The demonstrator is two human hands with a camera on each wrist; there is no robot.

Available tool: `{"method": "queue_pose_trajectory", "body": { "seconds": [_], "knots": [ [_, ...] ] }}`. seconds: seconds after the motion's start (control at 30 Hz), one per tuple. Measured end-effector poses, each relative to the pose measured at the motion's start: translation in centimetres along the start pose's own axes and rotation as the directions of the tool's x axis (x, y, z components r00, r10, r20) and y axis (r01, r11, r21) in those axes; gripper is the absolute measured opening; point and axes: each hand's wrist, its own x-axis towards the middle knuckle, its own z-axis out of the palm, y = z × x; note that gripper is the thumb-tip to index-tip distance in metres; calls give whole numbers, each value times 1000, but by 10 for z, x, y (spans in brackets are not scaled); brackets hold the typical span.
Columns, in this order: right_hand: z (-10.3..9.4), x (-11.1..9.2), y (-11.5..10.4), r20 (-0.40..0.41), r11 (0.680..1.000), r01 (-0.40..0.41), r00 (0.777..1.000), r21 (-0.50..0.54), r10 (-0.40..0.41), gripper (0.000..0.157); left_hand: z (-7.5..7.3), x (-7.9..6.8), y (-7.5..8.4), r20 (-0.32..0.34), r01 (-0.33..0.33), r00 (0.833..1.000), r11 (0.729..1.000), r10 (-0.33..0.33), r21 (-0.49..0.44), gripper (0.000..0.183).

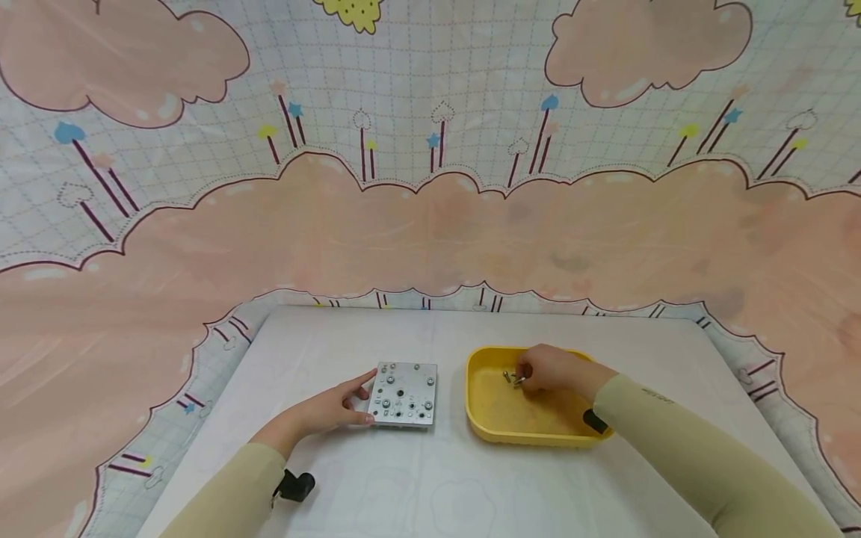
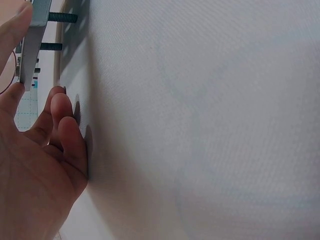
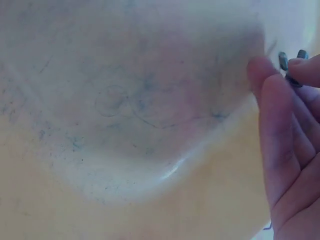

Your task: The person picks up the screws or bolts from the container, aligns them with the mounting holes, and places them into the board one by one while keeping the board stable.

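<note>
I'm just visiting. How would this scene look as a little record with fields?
Left hand: gripping the metal plate by its left side
Right hand: pinching small metal pieces inside the yellow tray
Plate: silver, with threaded bolts sticking out underneath
Tray: right of the plate, on the white tabletop
Backdrop: peach and white, cartoon-patterned

The head camera looks forward and down across the white counter (image 1: 377, 486), farthest back of the three, taking in both forearms and the cartoon-print cloth (image 1: 430, 232) behind. The left wrist camera sits close to the left hand (image 1: 326, 407), facing low along the counter with its picture turned sideways; it shares the metal plate (image 1: 406, 396) with the head view. The right wrist camera peers closely into the yellow tray (image 1: 531, 438), sharing the right hand (image 1: 551, 368) and screws (image 3: 283, 61) with the head view.
</note>
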Motion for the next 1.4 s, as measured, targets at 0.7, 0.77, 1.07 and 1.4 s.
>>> {"method": "queue_pose_trajectory", "body": {
  "seconds": [0.7, 0.77, 1.07, 1.4],
  "knots": [
    [-21, -6, -13, -76, 960, 112, 992, 257, -96, 17, 1, 0, -6, 10, -17, 1000, 1000, 17, 1, 97],
    [-23, -5, -16, -84, 958, 120, 991, 259, -102, 18, 1, 0, -5, 9, -15, 1000, 1000, 15, -8, 97],
    [-25, 3, -38, -88, 943, 156, 987, 295, -136, 19, 1, 1, -5, 0, -14, 1000, 1000, 14, -11, 97],
    [-21, 24, -90, -90, 933, 184, 982, 309, -164, 14, 0, -1, -2, -2, -12, 1000, 1000, 12, 10, 97]
  ]
}}
